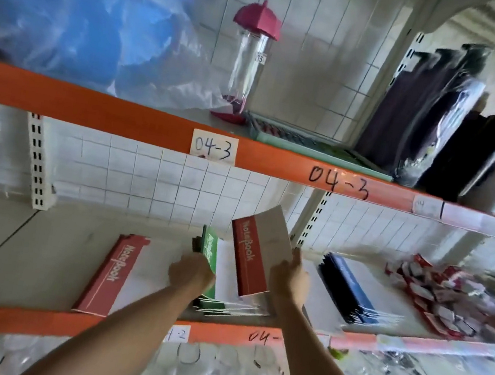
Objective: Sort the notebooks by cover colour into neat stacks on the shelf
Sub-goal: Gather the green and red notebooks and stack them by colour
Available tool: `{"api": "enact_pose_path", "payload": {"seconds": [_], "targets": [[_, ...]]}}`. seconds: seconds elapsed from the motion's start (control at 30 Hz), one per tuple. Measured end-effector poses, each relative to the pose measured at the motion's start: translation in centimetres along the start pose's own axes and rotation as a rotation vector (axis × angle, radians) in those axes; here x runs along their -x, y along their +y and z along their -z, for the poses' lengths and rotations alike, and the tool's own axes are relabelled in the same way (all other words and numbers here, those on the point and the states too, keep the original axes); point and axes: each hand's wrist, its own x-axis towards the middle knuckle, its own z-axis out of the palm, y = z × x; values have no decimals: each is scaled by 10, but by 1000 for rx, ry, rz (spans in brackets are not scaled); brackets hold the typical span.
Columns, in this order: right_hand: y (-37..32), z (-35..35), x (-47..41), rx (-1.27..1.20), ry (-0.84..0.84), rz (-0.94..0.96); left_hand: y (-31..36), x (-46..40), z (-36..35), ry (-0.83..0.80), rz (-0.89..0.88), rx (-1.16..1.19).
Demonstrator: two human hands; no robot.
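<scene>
On the middle shelf [8,249] lies a red-spined notebook [109,276] at the left. A pile with a green-spined notebook [209,261] on top sits in the centre, and my left hand [191,271] rests on its left edge with fingers curled over it. My right hand [290,279] grips a red-spined notebook [257,255] by its right edge and holds it tilted above the green pile. A stack of blue-spined notebooks [349,289] lies further right.
A heap of small red-and-white packets [447,295] fills the shelf's right end. The upper shelf, labelled 04-3, carries a clear bottle with a pink lid [248,60], a green tray [309,145] and dark bagged goods [424,117]. Glasses [214,367] stand on the shelf below.
</scene>
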Motion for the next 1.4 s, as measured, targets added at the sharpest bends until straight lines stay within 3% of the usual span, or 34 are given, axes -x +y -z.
{"api": "enact_pose_path", "payload": {"seconds": [0.27, 0.57, 0.73, 0.93, 1.1, 1.4], "targets": [[11, -7, 0, -116, -97, -5, -7, 16, -23, 167, -42, -28], [-43, -85, 65, -240, -379, -53, -96, 9, 46, 336, -110, -159], [-75, -127, 117, -133, -426, -50, -150, 11, 77, 283, -158, -255], [-82, -159, 150, 278, -368, -16, -201, 3, 98, 217, -310, -204], [-94, -169, 164, 442, -293, 27, -231, -8, 107, 185, -424, -253], [-161, -204, 185, 399, -442, 278, -284, -38, 141, 132, -444, -336]]}}
